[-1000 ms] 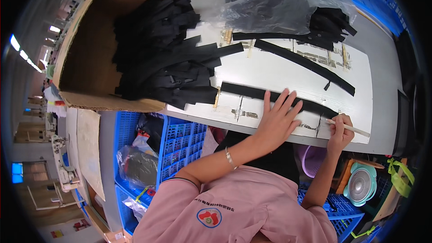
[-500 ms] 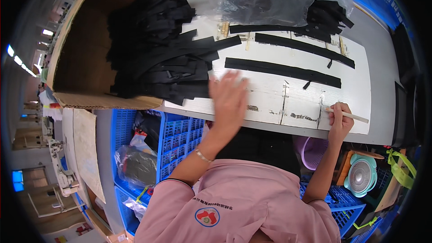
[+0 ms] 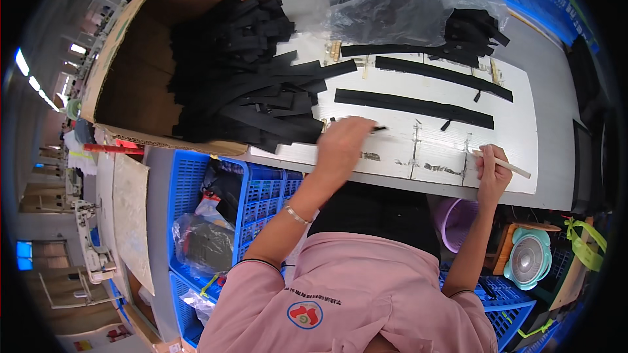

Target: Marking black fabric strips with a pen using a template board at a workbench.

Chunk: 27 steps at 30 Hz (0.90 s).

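Hands: two, left hand (image 3: 343,147) and right hand (image 3: 492,170)
Single zipper strips (image 3: 414,105) with dangling pulls: two
Heaped strips (image 3: 248,101): too overlapped to count
Cardboard box (image 3: 131,101): one
White board (image 3: 510,147): one
Pale stick (image 3: 513,168): one
Bracelet (image 3: 297,215): one
Purple basket (image 3: 450,223): one
Turquoise fan (image 3: 528,258): one

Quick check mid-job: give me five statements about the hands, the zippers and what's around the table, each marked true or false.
1. The right hand holds a white stick. True.
2. The left hand is inside the cardboard box. False: the left hand is over the white board, to the right of the cardboard box.
3. The near zipper touches the far zipper above it. False: white board shows between the near zipper and the far zipper.
4. A pile of black strips spills from the box onto the board. True.
5. The purple basket stands on the table. False: the purple basket is below the table's edge.
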Tool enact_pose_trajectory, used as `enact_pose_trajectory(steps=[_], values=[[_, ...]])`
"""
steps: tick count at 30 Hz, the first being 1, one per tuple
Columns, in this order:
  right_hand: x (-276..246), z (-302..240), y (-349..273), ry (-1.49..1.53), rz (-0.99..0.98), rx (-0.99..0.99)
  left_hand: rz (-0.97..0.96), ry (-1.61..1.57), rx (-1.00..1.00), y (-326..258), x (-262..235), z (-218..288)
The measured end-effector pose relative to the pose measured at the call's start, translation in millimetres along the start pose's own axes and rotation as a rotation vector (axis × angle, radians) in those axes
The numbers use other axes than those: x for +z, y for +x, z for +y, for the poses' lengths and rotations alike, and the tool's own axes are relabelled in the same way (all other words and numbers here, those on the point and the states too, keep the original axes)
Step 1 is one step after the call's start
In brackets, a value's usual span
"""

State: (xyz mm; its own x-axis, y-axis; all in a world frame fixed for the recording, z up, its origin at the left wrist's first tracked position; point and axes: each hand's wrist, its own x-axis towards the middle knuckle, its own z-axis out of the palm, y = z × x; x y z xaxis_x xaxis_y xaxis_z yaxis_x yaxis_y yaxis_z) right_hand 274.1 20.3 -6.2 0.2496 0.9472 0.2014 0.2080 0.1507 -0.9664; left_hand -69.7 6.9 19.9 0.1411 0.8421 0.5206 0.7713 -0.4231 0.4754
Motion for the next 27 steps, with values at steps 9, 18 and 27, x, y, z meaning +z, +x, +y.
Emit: enact_pose_trajectory(steps=[9,18,27], values=[[43.0,-32.0,-51.7,-0.577,-0.136,-0.433,-0.174,-0.484,-0.032,27.6,91.5,82.5],[2.8,-0.8,-54.1,-0.966,-0.045,-0.625,-0.143,-0.031,0.099,-13.8,73.2,63.3],[-7.6,1.1,-55.7,-1.100,-0.017,-0.616,-0.142,0.233,-0.247,-68.7,4.7,39.1]])
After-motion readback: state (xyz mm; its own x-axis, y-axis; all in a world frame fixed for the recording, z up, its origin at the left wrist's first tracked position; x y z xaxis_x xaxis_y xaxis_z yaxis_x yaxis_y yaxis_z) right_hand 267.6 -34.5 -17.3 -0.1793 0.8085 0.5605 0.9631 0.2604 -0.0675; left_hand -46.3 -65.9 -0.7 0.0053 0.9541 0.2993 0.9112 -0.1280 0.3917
